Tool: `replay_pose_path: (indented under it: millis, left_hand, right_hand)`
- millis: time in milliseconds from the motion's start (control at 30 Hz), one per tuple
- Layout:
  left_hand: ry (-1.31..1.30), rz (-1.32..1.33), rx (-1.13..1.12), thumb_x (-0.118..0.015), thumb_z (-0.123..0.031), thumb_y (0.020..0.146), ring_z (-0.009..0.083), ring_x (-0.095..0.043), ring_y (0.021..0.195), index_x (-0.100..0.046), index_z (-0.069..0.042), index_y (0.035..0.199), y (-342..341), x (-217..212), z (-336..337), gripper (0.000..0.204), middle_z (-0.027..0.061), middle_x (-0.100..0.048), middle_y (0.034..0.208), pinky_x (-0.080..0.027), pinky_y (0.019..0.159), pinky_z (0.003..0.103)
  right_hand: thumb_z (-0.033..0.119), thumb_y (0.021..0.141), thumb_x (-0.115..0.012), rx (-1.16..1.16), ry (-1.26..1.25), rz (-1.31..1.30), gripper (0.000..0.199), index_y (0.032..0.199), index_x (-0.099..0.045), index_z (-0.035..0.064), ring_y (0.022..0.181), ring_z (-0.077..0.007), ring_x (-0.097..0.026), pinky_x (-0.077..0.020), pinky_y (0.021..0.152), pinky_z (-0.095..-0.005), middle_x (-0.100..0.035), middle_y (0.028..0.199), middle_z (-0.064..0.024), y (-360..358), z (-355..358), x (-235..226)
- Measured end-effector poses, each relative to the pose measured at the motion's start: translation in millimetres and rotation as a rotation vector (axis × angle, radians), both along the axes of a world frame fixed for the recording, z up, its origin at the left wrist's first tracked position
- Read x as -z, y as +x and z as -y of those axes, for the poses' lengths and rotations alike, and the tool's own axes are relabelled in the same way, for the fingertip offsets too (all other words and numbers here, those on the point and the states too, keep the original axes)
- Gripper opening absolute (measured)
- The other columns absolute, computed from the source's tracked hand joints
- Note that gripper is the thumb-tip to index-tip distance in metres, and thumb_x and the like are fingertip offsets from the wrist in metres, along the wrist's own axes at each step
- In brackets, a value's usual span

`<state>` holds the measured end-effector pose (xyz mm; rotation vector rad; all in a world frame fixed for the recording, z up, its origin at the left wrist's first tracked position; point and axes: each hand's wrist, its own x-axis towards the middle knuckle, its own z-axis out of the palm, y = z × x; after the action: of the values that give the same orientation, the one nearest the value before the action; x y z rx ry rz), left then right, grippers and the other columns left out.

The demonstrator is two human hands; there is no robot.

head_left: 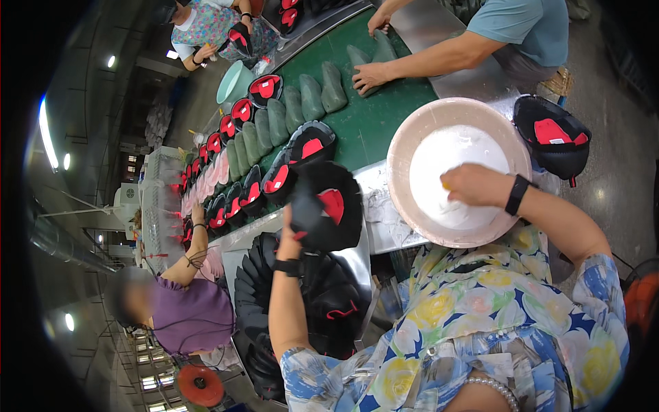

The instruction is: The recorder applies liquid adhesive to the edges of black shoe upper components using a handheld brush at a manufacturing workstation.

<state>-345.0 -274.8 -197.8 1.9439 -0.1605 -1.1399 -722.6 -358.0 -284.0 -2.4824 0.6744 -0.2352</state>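
Observation:
In my left hand (290, 237) is a black shoe upper (347, 213) with a red inner label piece, held up in front of my body. My right hand (477, 185) is closed over a wide pink basin (406, 199) of white paste-like liquid (439, 147). A small bit of something yellow (446, 184) shows at my right fingertips; its kind and lower part are hidden. Another black shoe upper (570, 154) with a red lining rests beyond the basin's right rim. Below my left hand lies a heap of black shoe uppers (264, 288) in a metal tray.
A green conveyor belt (384, 130) carries rows of shoe uppers, grey-green shoe lasts (333, 88) and pink pieces. Across it, a co-worker's hands (374, 75) hold lasts. Other people stand at the far side and at left. A mint basin (235, 82) sits at the belt's far edge.

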Motion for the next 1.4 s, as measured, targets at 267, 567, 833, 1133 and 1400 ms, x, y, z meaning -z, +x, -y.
replay_pose_path:
  millis: [267,567,833,1133,1400]
  left_hand:
    - [-0.26,0.085,0.135,-0.052,-0.013,0.096,0.0295,-0.059,0.124,-0.055,-0.007,0.136,-9.5,-9.7,18.6,0.041,0.012,-0.061,0.134,-0.05,0.103,0.04]
    - [-0.583,0.124,0.332,-0.053,-0.022,0.097,0.0281,-0.056,0.128,-0.05,-0.005,0.14,-55.3,2.3,21.9,0.046,0.0128,-0.058,0.137,-0.048,0.105,0.041]
    - [-0.863,0.156,0.343,-0.054,-0.031,0.099,0.0269,-0.053,0.13,-0.046,-0.003,0.143,-81.0,33.4,22.6,0.053,0.0135,-0.055,0.14,-0.047,0.107,0.041]
    - [-1.164,0.789,0.626,-0.055,-0.039,0.1,0.029,-0.046,0.138,-0.039,-0.003,0.149,-94.7,22.0,38.5,0.063,0.0155,-0.048,0.147,-0.045,0.11,0.045]
    - [-1.148,0.656,0.633,-0.051,-0.026,0.103,0.0319,-0.055,0.127,-0.04,0.0,0.148,-65.2,15.5,48.8,0.053,0.0176,-0.051,0.144,-0.045,0.111,0.046]
  right_hand:
    - [0.025,0.091,-0.07,0.276,-0.014,0.618,0.026,0.098,-0.061,0.0025,0.074,-0.0311,-0.066,-0.0509,0.069,-0.0374,-0.067,0.082,-0.0164,-28.7,38.5,-91.9]
    - [0.029,0.09,-0.075,0.404,-0.054,0.724,0.032,0.089,-0.06,0.0005,0.065,-0.0273,-0.065,-0.0487,0.061,-0.0349,-0.066,0.075,-0.0144,-34.4,38.9,-116.0]
    - [0.03,0.086,-0.075,0.707,0.339,0.823,0.037,0.086,-0.065,-0.0053,0.064,-0.0244,-0.067,-0.0508,0.061,-0.0359,-0.068,0.072,-0.0168,-13.5,8.7,-88.1]
    - [0.031,0.09,-0.072,0.59,0.786,0.878,0.037,0.091,-0.065,-0.0059,0.065,-0.0129,-0.066,-0.0529,0.057,-0.0262,-0.07,0.078,-0.0109,2.3,-20.6,-82.8]
    - [0.02,0.091,-0.075,0.48,0.2,0.993,0.023,0.094,-0.063,0.0003,0.069,-0.0119,-0.064,-0.0495,0.064,-0.0263,-0.069,0.081,-0.0069,-27.0,1.6,-100.0]
